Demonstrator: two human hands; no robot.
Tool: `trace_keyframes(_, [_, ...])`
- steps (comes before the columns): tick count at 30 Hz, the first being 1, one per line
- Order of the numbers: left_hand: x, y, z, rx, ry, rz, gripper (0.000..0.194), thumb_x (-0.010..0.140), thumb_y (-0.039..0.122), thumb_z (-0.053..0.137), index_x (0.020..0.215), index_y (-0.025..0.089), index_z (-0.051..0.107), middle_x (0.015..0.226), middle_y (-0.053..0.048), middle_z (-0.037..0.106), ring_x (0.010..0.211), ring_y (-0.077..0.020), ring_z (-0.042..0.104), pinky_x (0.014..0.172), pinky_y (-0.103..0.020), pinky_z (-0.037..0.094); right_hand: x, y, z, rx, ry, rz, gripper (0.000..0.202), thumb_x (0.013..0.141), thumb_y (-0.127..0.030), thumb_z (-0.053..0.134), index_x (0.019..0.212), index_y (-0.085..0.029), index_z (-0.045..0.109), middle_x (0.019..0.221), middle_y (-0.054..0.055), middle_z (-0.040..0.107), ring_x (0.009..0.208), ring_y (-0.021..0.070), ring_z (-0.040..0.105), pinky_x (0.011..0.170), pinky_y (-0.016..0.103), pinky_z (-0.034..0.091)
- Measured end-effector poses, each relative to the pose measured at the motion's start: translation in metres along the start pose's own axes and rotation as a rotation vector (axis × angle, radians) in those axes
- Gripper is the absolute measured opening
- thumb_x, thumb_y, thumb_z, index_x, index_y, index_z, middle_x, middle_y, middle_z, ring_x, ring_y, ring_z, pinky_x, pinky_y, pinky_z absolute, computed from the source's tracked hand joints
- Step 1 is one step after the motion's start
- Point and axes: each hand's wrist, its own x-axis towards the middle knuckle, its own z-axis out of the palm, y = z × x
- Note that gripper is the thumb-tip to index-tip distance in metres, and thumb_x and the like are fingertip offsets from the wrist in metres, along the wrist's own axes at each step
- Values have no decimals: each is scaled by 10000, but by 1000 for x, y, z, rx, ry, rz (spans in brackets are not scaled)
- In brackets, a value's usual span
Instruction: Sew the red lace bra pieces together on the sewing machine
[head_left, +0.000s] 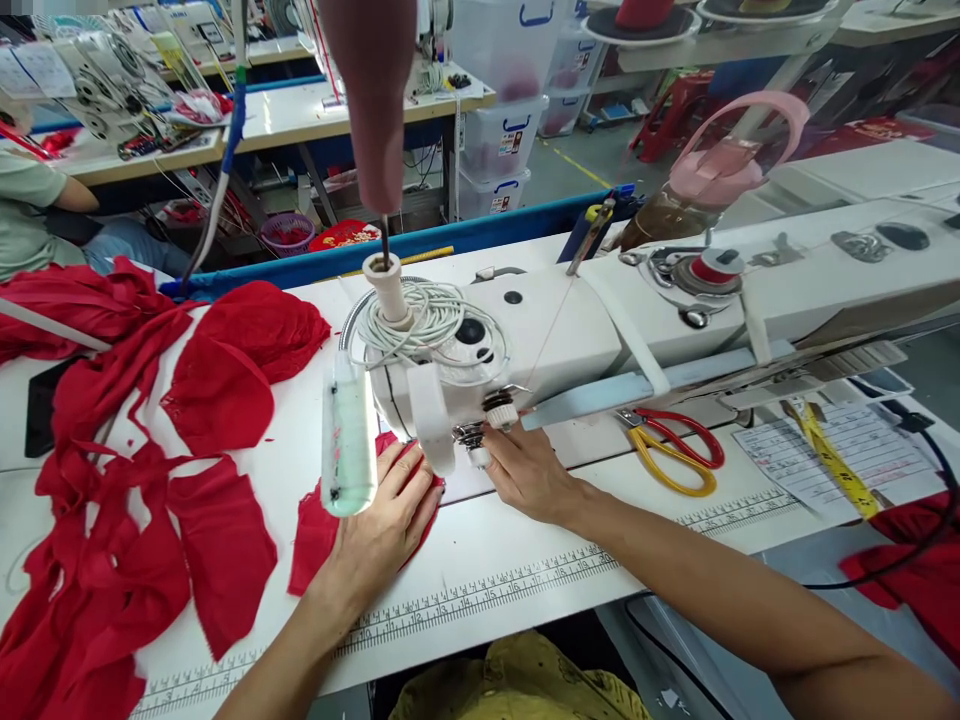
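Note:
My left hand (pixel 386 525) lies flat, fingers spread, on a small red fabric piece (pixel 313 535) at the left of the sewing machine (pixel 555 330). Beneath the machine head, at the needle area's right side, is my right hand (pixel 529 475); its fingertips are partly hidden behind the tension knobs, so what they touch cannot be made out. The needle and presser foot are hidden by the machine head. More red fabric pieces (pixel 225 545) lie on the white table (pixel 300 445) to the left.
Red-and-yellow scissors (pixel 675 455) lie right of my right hand. Beyond them are a paper sheet (pixel 795 460) and a yellow measuring tape (pixel 840 470). A pink-lidded bottle (pixel 690 195) stands behind the machine. Another person's arm (pixel 75 195) shows at far left.

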Motion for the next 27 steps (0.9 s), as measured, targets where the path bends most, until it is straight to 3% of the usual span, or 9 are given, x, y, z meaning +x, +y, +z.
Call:
trace_keyframes(4, [2,-1,0,5,-16,-8,242,971,230,532,1152,189,687,1231,-103,711,1189,-296,624,1076,-575,401,-1,0,1,34,-68,27,202,984,-146,392,1058,-171,578,711,30,613,598,177,477,567,297,290])
trace_keyframes(10, [6,-1,-5,31,1,35,215,971,224,534,1119,164,678,1191,-112,721,1111,-283,646,1023,-521,427,2,0,0,66,-88,8,196,995,-156,401,1029,-165,594,900,84,665,719,188,547,630,307,349])
trace_keyframes(13, [-5,9,-13,58,-23,14,330,964,348,557,1217,145,620,1241,-159,677,1130,-321,612,990,-542,427,3,-1,-2,60,-105,5,184,1005,-165,415,1029,-165,598,910,79,652,771,190,554,654,306,356])
trace_keyframes(16, [-24,24,-18,76,-39,-98,421,919,492,581,1142,138,618,1112,-176,669,1013,-329,606,844,-490,485,3,-2,-4,61,-109,3,179,1011,-173,423,1006,-166,602,854,61,622,783,192,536,667,304,352])
trace_keyframes(19, [-37,30,-22,2,-49,-183,153,950,280,499,985,180,609,947,-110,651,858,-252,600,718,-380,490,3,-4,-3,65,-86,-26,200,1016,-174,422,949,-157,610,807,54,600,759,190,509,680,310,356])
trace_keyframes(22, [-32,17,-27,-199,-31,-273,194,943,149,391,939,210,575,849,-56,651,759,-200,612,668,-319,492,3,-5,0,73,-69,-54,233,1017,-175,439,866,-164,616,756,35,582,718,176,484,706,315,370])
trace_keyframes(27, [9,-21,-38,-320,15,-625,249,943,284,348,922,222,589,871,-50,688,809,-219,648,728,-339,510,0,-9,3,71,-65,-91,234,1012,-182,491,849,-159,658,705,8,572,674,151,468,727,303,373])
